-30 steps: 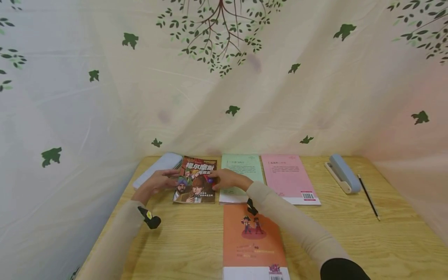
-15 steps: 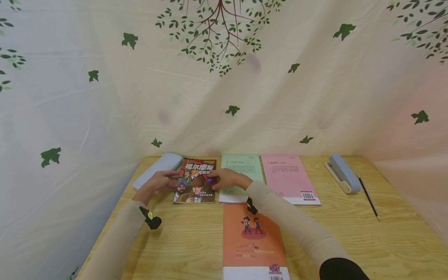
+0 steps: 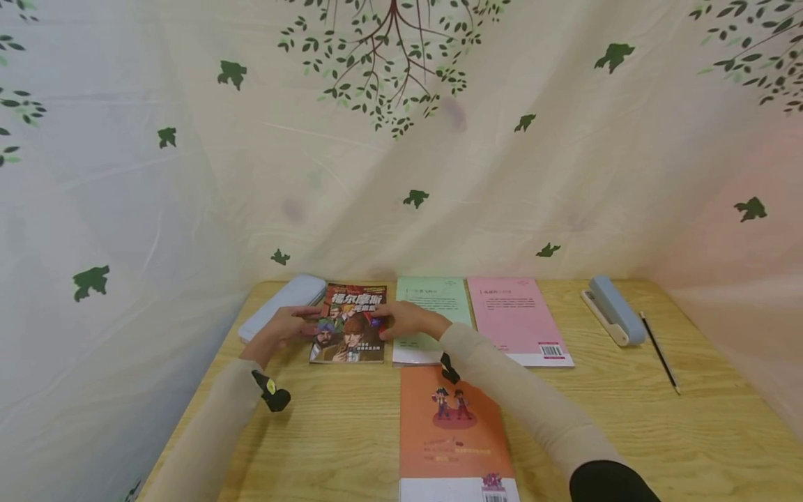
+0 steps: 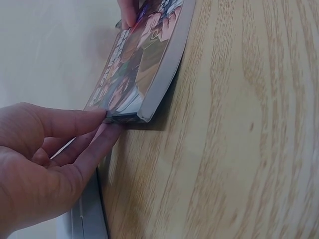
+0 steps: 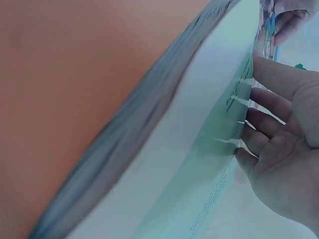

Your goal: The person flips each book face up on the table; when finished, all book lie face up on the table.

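A brown paperback book (image 3: 351,343) with an illustrated, printed cover lies between both hands at the back left of the table. My left hand (image 3: 284,329) pinches its left edge. In the left wrist view the thumb (image 4: 79,121) is at the upper side of the book's corner and fingers reach beneath, with a shadow under the corner. My right hand (image 3: 410,321) grips the right edge, its forearm crossing over the green book (image 3: 433,296) and the orange book (image 3: 448,446). In the right wrist view its fingers are partly hidden behind the green book.
A pale blue case (image 3: 276,303) lies beside the left hand. Right of the green book is a pink book (image 3: 514,314). Farther right are a blue-and-white stapler (image 3: 611,310) and a dark pencil (image 3: 660,352). A leaf-patterned curtain (image 3: 376,181) hangs behind the table.
The far edge of the paperback sits slightly lower in the head view than one second ago. Both hands keep nearly the same place, and the other things stay put.
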Motion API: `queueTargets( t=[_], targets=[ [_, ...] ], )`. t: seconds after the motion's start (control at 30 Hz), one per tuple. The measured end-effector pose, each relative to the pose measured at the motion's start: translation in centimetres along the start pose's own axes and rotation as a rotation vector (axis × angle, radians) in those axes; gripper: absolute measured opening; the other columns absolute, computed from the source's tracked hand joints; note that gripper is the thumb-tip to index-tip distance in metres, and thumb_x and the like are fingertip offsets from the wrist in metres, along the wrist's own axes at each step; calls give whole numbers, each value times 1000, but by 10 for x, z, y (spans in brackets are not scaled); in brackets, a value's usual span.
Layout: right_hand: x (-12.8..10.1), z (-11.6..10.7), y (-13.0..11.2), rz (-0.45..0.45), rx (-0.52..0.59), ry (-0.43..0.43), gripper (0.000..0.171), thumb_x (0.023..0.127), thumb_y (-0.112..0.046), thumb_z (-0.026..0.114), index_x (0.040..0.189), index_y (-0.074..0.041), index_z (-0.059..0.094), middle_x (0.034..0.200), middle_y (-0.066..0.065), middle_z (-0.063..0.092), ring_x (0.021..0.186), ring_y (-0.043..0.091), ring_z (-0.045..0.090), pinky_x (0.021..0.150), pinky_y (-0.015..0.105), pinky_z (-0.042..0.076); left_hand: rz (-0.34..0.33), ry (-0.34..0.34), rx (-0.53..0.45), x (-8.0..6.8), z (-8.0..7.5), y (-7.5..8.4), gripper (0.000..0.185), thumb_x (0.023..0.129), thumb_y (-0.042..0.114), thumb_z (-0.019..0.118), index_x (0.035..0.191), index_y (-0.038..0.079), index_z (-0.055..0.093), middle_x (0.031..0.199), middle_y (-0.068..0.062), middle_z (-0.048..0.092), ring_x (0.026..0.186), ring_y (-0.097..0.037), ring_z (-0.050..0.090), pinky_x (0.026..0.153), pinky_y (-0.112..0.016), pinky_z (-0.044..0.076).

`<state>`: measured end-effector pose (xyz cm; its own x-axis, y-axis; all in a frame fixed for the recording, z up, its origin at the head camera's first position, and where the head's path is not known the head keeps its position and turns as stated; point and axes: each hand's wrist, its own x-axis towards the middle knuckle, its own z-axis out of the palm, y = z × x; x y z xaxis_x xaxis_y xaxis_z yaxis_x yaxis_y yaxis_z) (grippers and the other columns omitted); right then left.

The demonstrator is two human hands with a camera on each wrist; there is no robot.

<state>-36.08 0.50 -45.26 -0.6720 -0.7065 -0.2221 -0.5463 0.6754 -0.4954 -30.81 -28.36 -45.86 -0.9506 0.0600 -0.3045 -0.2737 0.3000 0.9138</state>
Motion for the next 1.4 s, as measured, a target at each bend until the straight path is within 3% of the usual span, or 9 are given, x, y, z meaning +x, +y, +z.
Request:
queueTargets(
  t=[0.23, 0.57, 0.8, 1.4],
  targets=[
    [4, -1, 2, -27, -4, 15, 61, 98, -26, 70, 153, -14, 47, 166, 10, 33, 153, 34, 30, 125, 51, 31, -34, 47, -10, 2, 1, 2, 60, 93, -12, 59, 150, -6, 43, 155, -28, 43, 92, -9, 67, 87, -27, 61],
    [8, -4, 2, -36, 1, 10, 63, 98, -26, 70, 154, -14, 46, 167, 11, 31, 154, 34, 29, 126, 52, 29, -65, 85, 11, 3, 1, 5, 59, 93, -12, 59, 150, -3, 46, 154, -26, 45, 110, -22, 65, 94, -33, 60],
    [8, -4, 3, -34, -14, 6, 63, 97, -26, 70, 154, -14, 46, 166, 11, 32, 154, 34, 29, 126, 51, 28, -55, 76, 19, 0, 2, 6, 58, 93, -12, 58, 150, -5, 45, 154, -28, 45, 104, -19, 66, 92, -31, 60],
    [3, -1, 0, -19, 25, 29, 61, 97, -24, 71, 153, -13, 48, 166, 11, 33, 154, 35, 29, 126, 52, 29, -57, 101, 80, -5, 7, 8, 52, 95, -9, 57, 146, -8, 48, 149, -32, 48, 125, -37, 59, 106, -44, 54]
  ],
)
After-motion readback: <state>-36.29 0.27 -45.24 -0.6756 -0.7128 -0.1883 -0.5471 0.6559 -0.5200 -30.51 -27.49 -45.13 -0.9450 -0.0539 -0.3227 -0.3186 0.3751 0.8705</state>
